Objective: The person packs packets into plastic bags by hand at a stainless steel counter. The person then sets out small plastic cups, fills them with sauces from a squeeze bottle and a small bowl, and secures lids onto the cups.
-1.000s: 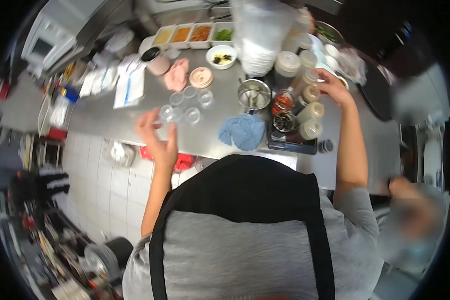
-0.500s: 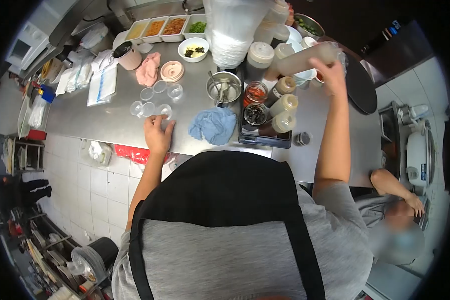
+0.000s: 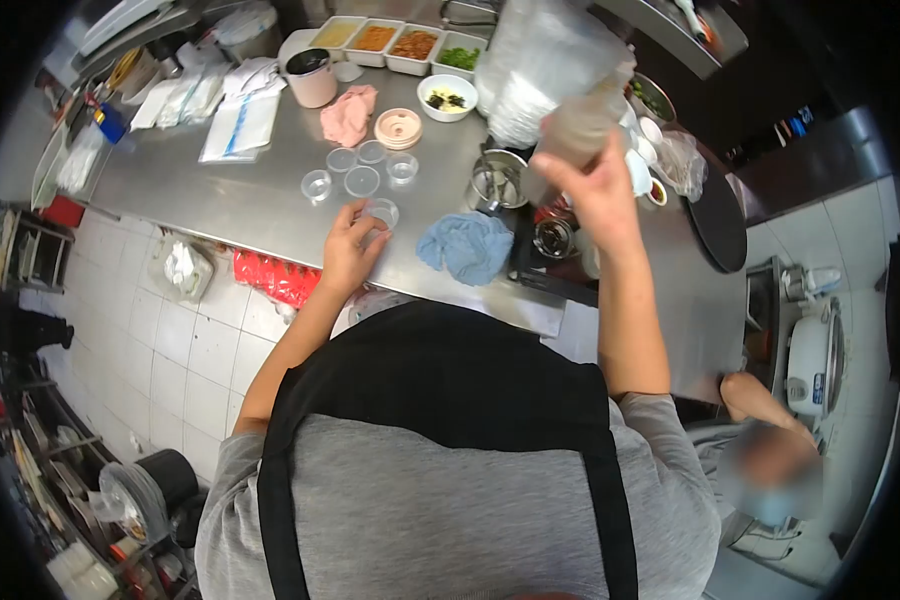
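Note:
My left hand [image 3: 352,245] rests at the table's front edge, its fingers and thumb closed about a small clear plastic cup [image 3: 382,211]. Several similar clear pieces lie just beyond it, among them a cup [image 3: 316,185] and another cup [image 3: 402,168]. Wrapped round a translucent squeeze bottle [image 3: 577,128], my right hand [image 3: 602,195] is up over the black tray [image 3: 560,285] of jars and bottles. The bottle is tilted and smeared by motion, and it hides part of the tray. A blue cloth [image 3: 465,248] lies between my hands.
A metal pot with utensils [image 3: 497,180] stands behind the cloth. Farther back are a white bowl [image 3: 447,97], a pink cloth [image 3: 349,115] and white trays of toppings [image 3: 412,48]. A large plastic-wrapped stack [image 3: 540,75] rises ahead. Another person's arm [image 3: 765,402] is at right.
My right hand has brought the squeeze bottle leftward, from the tray's far right side to above the tray. My left hand stays by the same cup. The whole view has shifted.

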Motion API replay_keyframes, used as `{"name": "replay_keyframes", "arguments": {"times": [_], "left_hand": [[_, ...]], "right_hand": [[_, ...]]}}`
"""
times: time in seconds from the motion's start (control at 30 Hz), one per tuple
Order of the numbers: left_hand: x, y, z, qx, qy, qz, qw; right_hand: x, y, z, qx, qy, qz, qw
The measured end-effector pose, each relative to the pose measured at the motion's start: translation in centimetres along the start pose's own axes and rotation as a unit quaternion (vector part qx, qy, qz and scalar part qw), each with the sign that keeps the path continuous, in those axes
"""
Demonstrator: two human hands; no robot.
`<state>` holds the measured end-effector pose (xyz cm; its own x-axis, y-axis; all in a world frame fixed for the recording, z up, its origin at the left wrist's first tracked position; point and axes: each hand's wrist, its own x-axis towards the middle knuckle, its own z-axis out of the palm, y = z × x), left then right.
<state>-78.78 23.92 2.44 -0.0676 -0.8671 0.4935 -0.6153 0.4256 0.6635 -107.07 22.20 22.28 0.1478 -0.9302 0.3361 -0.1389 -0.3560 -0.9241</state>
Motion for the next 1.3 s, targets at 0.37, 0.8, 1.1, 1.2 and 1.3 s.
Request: {"name": "replay_keyframes", "arguments": {"times": [0.37, 0.8, 1.1, 1.2, 1.3], "left_hand": [[0.5, -2.1, -7.6, -0.026, 0.029, 0.025, 0.999], [3.4, -3.7, -10.3, -0.053, -0.002, -0.062, 0.997], [3.1, -4.7, -10.5, -0.091, -0.003, -0.078, 0.993], [3.0, -5.1, -10.4, -0.091, 0.001, -0.072, 0.993], [2.7, -5.4, -10.2, -0.114, -0.003, -0.084, 0.99]], "right_hand": [[4.6, 5.3, 8.9, 0.012, -0.032, 0.086, 0.996], [3.7, 6.1, 18.5, -0.506, -0.213, -0.119, 0.827], [4.9, 6.2, 20.7, -0.596, -0.212, -0.269, 0.726], [5.3, 5.9, 21.0, -0.614, -0.235, -0.257, 0.708], [5.3, 6.0, 21.4, -0.616, -0.245, -0.256, 0.703]]}}
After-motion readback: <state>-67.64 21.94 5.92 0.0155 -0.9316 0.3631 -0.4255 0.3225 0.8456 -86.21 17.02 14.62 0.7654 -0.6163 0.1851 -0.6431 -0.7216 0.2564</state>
